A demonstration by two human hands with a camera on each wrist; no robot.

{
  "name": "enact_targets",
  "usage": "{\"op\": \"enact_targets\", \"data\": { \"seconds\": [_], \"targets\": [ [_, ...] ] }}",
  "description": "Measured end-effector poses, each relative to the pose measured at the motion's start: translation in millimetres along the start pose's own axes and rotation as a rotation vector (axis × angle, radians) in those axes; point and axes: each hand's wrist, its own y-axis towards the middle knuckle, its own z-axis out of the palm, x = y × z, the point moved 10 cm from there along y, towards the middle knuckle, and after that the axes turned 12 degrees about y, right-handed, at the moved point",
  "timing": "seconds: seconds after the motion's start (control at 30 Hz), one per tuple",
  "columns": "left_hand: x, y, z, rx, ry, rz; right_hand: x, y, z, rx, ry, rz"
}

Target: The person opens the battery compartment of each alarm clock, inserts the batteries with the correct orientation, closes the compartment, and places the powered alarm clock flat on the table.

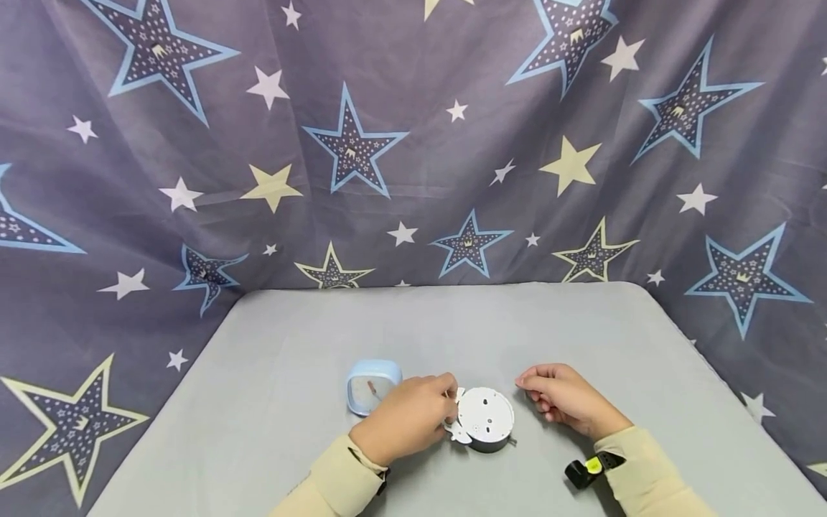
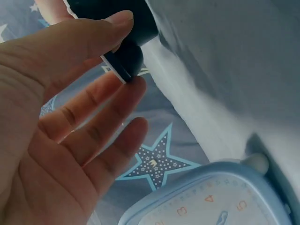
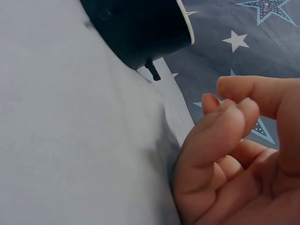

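My left hand (image 1: 410,413) pinches the left edge of a round alarm clock (image 1: 486,415), its white back with small dark knobs facing up. In the left wrist view, the thumb lies on the clock's dark side (image 2: 140,18) while the other visible fingers stretch out beneath it. White ear-like pieces stick out from the clock beside the fingers. A short dark peg juts from its lower side in the right wrist view. To the right, apart from the clock, my right hand (image 1: 565,395) hovers with loosely curled fingers and holds nothing visible.
A light blue square clock (image 1: 373,375) with a pale dial stands just left of my left hand, partly behind it. Grey cloth (image 1: 291,337) covers the table. A star-patterned curtain (image 1: 413,194) hangs behind and along both sides.
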Motion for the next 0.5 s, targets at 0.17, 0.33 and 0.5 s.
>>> {"op": "enact_targets", "data": {
  "seconds": [0.17,0.33,0.5],
  "targets": [
    [1.7,1.8,-14.9,-0.075,-0.007,0.022,0,1,1,0.0,-0.021,-0.009],
    [8.4,4.0,-32.6,-0.143,-0.022,-0.03,-1,3,0,-0.024,-0.042,-0.015],
    [8.8,6.9,-40.8,-0.17,0.006,-0.054,-2,3,0,-0.03,-0.047,-0.016]
  ]
}}
